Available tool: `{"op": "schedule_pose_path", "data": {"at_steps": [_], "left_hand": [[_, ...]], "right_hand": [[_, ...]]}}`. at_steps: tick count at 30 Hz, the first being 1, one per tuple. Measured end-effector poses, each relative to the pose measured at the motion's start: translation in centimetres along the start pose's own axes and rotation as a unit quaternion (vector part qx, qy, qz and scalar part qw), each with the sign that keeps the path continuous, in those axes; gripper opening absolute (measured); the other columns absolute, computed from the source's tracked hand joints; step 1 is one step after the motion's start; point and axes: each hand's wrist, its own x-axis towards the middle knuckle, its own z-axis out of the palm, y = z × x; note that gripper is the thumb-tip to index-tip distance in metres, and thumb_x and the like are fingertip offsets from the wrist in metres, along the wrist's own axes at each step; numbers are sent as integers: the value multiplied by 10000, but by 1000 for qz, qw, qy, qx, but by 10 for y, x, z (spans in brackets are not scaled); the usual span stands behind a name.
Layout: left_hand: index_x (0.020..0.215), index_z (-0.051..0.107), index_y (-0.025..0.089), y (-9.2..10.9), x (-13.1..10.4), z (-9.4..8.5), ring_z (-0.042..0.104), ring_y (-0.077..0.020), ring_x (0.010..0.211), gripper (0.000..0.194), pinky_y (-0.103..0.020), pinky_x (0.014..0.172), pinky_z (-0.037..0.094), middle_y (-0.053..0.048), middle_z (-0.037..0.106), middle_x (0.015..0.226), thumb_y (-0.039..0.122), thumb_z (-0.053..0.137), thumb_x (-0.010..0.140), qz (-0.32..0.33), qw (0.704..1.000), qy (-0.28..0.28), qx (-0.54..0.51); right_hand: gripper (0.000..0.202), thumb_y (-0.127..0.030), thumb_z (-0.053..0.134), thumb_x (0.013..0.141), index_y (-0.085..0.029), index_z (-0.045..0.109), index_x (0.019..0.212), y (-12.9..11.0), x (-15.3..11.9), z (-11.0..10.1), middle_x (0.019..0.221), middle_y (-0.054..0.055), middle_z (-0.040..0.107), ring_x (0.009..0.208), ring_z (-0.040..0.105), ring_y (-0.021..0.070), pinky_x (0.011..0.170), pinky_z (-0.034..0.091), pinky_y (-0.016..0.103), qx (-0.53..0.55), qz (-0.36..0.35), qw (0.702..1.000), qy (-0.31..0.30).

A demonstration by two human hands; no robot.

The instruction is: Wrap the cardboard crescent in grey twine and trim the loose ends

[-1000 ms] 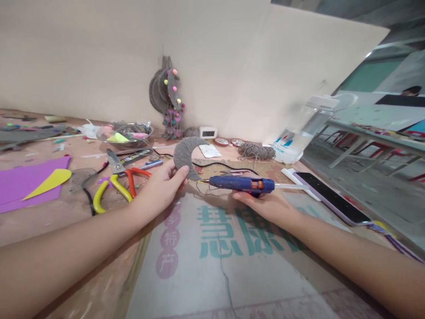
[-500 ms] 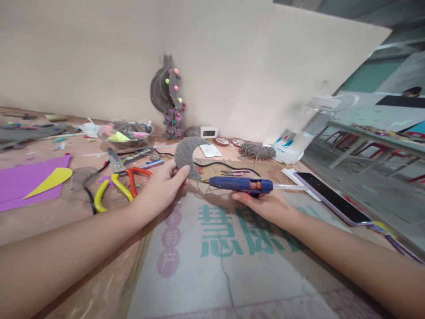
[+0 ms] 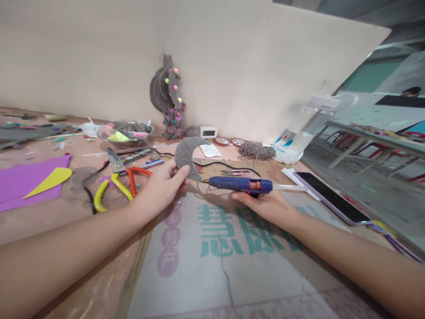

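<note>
Okay, left hand [image 3: 166, 182] pinching grey crescent [image 3: 185, 155], right hand [image 3: 267, 206] gripping blue glue gun [image 3: 232, 184], nozzle [image 3: 205, 181] toward nine o'clock, just by crescent's lower tip [image 3: 196, 176].

From my remote position, I observe a pinkish worktable [image 3: 96, 292], its front centre covered by a pale sheet [image 3: 186, 292] printed with green characters. Purple sheets [image 3: 29, 190] lie at left, with hand tools [image 3: 121, 189] in yellow and orange between them and the pale sheet. Toward the back I note a clear bowl [image 3: 148, 136] of craft pieces, a white digital clock [image 3: 213, 132] and tangled grey yarn [image 3: 258, 151]; at right, a transparent bottle [image 3: 290, 144] and a phone [image 3: 332, 198].
</note>
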Motion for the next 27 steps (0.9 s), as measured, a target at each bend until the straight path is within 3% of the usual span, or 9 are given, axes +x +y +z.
{"op": "schedule_pose_path", "data": {"at_steps": [11,17,22,27], "left_hand": [[747,480,191,1,1,1,437,-80,488,228,-191,468,348,59,486,572,397,514,837,-5,1000,-2,-5],[736,474,184,6,0,2,435,-75,484,223,-186,467,343,62,489,564,378,508,841,-11,1000,7,9],[720,464,189,7,-1,2,459,-80,471,233,-194,464,353,64,497,562,388,541,815,-17,1000,19,-12],[712,457,189,6,0,2,468,-82,477,246,-196,468,363,64,496,560,395,541,815,-17,1000,15,-16]], "right_hand": [[130,-357,607,753,-238,631,800,-3,-2,0,891,26,711,866,667,225,834,541,359,3,-6,1000,-1],[178,-392,618,758,-235,653,834,2,-2,0,778,11,713,735,679,215,690,570,311,-23,-9,1000,14],[187,-362,615,768,-226,657,888,5,-2,-1,880,23,720,801,683,217,741,565,329,-23,-29,999,19],[165,-343,616,754,-225,652,864,0,-1,-1,853,29,724,790,684,217,734,568,327,-21,-26,999,23]]}}
